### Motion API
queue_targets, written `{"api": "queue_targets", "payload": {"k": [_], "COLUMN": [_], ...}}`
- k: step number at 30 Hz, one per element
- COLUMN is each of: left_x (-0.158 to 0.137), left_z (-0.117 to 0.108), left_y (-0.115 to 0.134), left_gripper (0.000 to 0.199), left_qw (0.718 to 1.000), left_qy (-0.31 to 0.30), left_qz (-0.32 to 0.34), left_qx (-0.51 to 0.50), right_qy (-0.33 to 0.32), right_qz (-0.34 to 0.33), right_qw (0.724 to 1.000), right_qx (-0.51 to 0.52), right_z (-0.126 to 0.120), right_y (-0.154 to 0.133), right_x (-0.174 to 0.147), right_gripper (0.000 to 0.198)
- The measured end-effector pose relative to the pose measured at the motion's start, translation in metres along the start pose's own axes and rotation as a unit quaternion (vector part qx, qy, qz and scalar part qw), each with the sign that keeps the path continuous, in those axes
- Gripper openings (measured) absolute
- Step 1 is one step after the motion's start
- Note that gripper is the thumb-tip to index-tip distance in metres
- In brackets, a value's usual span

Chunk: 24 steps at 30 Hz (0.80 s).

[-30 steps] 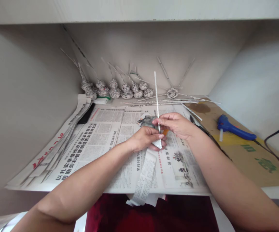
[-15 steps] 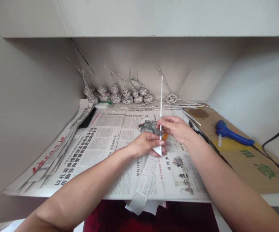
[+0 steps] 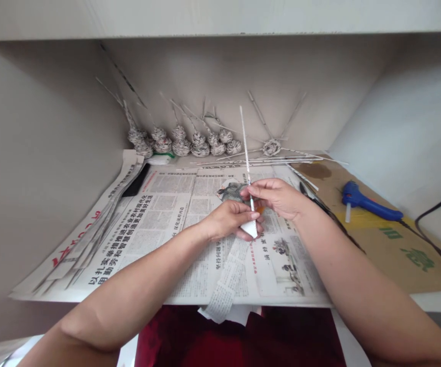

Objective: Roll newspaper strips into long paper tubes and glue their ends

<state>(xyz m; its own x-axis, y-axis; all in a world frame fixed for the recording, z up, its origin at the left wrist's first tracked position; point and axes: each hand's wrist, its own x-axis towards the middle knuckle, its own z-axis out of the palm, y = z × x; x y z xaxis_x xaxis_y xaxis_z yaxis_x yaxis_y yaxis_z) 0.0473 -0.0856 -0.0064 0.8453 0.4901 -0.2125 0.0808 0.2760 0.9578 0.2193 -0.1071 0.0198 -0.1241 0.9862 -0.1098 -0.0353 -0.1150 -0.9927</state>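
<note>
Both hands meet around a thin rolled paper tube (image 3: 246, 148) that stands nearly upright, its top leaning slightly left. My left hand (image 3: 228, 219) pinches its lower end, where a small unrolled white paper flap (image 3: 249, 229) shows between thumb and fingers. Higher up, my right hand (image 3: 276, 198) has thumb and fingertips closed on the same tube. A printed newspaper strip (image 3: 226, 280) lies below my left hand and hangs over the table's front edge. Something orange, partly hidden, shows behind the fingers.
Newspaper sheets (image 3: 167, 229) cover the table, with cut strips (image 3: 79, 239) stacked at left. Several woven paper gourds (image 3: 181, 145) line the back wall beside a woven piece with spread tubes (image 3: 271, 147). Scissors (image 3: 320, 204) and a blue glue gun (image 3: 369, 204) lie right, on cardboard (image 3: 392, 260).
The tube's top has tipped to the left, and the white flap at its base shows wider. Both hands keep their hold. The whole view has shifted slightly.
</note>
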Motion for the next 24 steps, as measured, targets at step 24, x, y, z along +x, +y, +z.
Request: {"api": "queue_targets", "payload": {"k": [24], "left_x": [-0.0012], "left_z": [-0.0006], "left_y": [0.0012], "left_gripper": [0.034], "left_qw": [1.000], "left_qy": [-0.007], "left_qz": [-0.003], "left_qx": [0.007], "right_qy": [0.028], "right_qz": [-0.024], "right_qw": [0.999], "right_qx": [0.005], "right_z": [-0.0003], "right_y": [-0.0022], "right_x": [-0.0014], "right_gripper": [0.027]}}
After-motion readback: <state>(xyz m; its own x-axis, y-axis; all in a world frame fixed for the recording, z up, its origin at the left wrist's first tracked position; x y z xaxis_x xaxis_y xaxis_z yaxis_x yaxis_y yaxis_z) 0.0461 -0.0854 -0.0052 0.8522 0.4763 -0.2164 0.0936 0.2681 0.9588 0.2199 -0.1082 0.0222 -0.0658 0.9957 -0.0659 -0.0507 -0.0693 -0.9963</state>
